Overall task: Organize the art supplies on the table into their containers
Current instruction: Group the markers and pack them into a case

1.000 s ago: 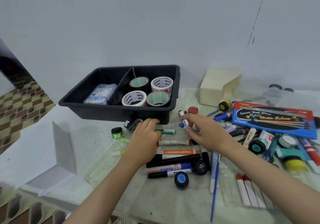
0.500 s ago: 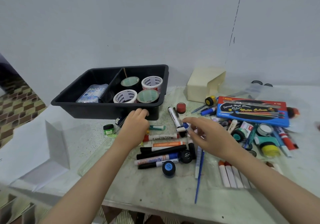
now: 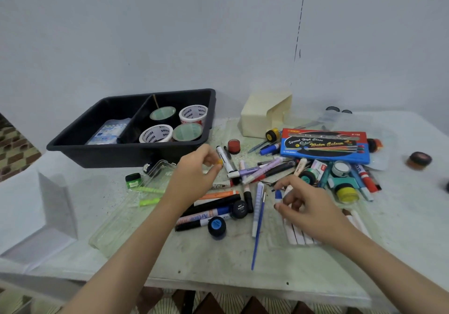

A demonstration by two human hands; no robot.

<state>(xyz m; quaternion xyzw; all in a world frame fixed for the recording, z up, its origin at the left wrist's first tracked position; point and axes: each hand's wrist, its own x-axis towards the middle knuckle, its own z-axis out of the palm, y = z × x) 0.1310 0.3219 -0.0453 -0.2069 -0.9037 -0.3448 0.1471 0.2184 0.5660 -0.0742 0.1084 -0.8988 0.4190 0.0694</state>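
A black divided bin (image 3: pixel 126 154) stands at the back left with tape rolls (image 3: pixel 156 133) in its right compartment. My left hand (image 3: pixel 194 177) hovers just in front of the bin and pinches a small orange-tipped marker (image 3: pixel 219 162). My right hand (image 3: pixel 303 204) is lower and to the right, its fingers curled round a blue-capped white marker (image 3: pixel 278 195). A heap of markers (image 3: pixel 213 206) and a thin blue paintbrush (image 3: pixel 258 226) lie between the two hands. A clear plastic case (image 3: pixel 116 226) lies open to the left of my left arm.
A blue watercolour box (image 3: pixel 325 146) lies at the back right, with paint pots (image 3: pixel 346 193) and more pens in front of it. A cream box (image 3: pixel 264 114) stands by the wall. White chalk sticks (image 3: pixel 297 236) lie under my right wrist. The table edge runs along the bottom.
My left hand has lifted off the markers with an orange-tipped one pinched in it. My right hand has pulled back toward me and to the right with the blue-capped marker.
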